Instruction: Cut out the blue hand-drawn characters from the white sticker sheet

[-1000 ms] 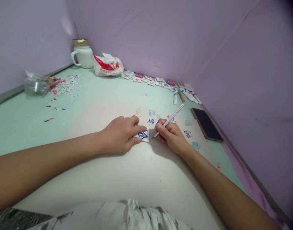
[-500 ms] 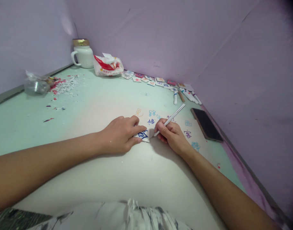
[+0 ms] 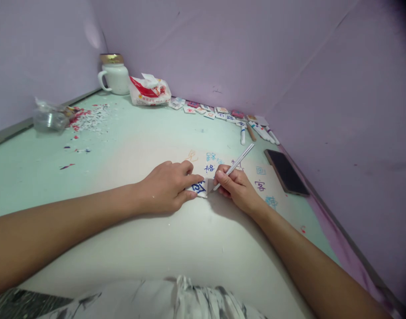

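A small white block [image 3: 199, 188] with a blue drawn character lies on the table in front of me. My left hand [image 3: 173, 185] pins it from the left, thumb and index finger pressed on its edges. In my right hand [image 3: 234, 184] is a slim silver-white pen-shaped tool [image 3: 239, 160], pinched near its lower end and slanting up to the right. Its tip points down just beside the block's right edge. The tip is too small to make out, and I cannot tell whether it touches the block. Several coloured characters, such as a purple one [image 3: 260, 186], are written on the tabletop around my right hand.
Back left stand a white lidded mug [image 3: 115, 79] and a tissue pack [image 3: 150, 92]. Red and white shavings [image 3: 91, 118] lie by a clear plastic bag [image 3: 50, 117]. Along the back wall are several marked blocks [image 3: 209, 115] and markers [image 3: 243, 135]. A phone [image 3: 286, 173] lies at right.
The upper end of the pen-shaped tool has tipped very slightly to the left. My left hand and the block have stayed in place.
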Available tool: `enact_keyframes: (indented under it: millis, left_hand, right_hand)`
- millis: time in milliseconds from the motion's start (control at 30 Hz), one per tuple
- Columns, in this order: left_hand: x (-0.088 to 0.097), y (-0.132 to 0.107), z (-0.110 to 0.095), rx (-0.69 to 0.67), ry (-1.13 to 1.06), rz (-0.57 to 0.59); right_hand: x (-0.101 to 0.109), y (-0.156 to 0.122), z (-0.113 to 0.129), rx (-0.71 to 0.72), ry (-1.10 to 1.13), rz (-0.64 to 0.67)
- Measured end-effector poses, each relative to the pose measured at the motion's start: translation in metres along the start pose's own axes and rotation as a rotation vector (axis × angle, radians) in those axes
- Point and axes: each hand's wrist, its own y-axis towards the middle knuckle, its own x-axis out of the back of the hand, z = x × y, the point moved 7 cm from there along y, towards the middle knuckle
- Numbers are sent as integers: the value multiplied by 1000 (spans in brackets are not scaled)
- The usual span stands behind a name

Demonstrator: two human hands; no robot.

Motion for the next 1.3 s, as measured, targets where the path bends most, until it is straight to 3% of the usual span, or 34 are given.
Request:
enact_keyframes:
  millis: [500,833,1133,1300]
  left_hand:
    - [1,0,1,-9,17,-36]
    - [1,0,1,-16,15,-49]
    - [1,0,0,-7,13,-14]
    - [1,0,1,-16,10,-40]
  right_hand:
    - [3,-2,-1,-21,-17,-26]
    - [0,-2,4,50,-137,12]
    - [3,-3,-2,-29,-37,-12]
    - [1,-2,2,29,-125,3]
